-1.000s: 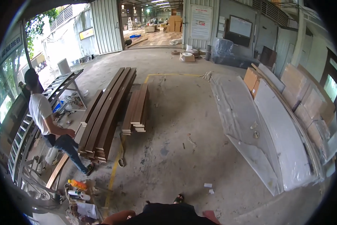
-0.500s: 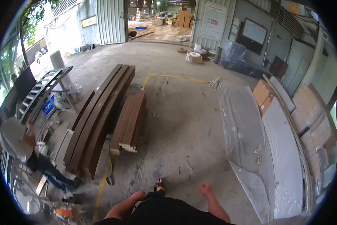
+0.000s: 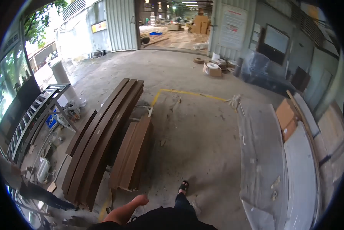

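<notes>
Right hand gone from view, state unknowable; left hand (image 3: 141,199) looks curled, empty, near the short plank stack (image 3: 136,153). Veering left could stub your sandalled foot (image 3: 183,186).

Over the head camera I have the left fingers (image 3: 144,199) near the shorter brown plank stack (image 3: 133,153), the longer stack (image 3: 102,138) to their left, a sandalled foot (image 3: 183,186) to their right, plastic sheeting (image 3: 262,153) farther right.
</notes>
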A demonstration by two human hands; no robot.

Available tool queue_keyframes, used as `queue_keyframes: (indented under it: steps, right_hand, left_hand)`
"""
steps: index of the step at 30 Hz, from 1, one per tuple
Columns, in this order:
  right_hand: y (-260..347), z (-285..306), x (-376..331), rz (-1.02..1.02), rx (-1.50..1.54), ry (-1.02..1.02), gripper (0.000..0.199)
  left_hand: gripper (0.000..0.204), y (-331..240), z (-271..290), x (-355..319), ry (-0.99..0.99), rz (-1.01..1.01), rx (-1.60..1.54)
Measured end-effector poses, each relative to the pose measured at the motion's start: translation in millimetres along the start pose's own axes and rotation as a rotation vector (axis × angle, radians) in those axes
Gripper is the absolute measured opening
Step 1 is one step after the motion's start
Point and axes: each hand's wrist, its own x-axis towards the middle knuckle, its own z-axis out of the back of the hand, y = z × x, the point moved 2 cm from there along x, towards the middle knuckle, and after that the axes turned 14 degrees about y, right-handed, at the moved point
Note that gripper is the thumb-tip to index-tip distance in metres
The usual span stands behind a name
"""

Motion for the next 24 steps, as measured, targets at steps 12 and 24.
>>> queue_keyframes:
  steps: [12,24]
  right_hand:
    - [540,114,301,0.534,-0.771,-0.218,0.011]
    - [752,105,472,0.502,-1.163,-0.020,0.015]
  left_hand:
    - [0.039,-74,247,144,0.132,0.295,-0.312]
    - [0.048,-64,473,334,0.085,0.195,-0.629]
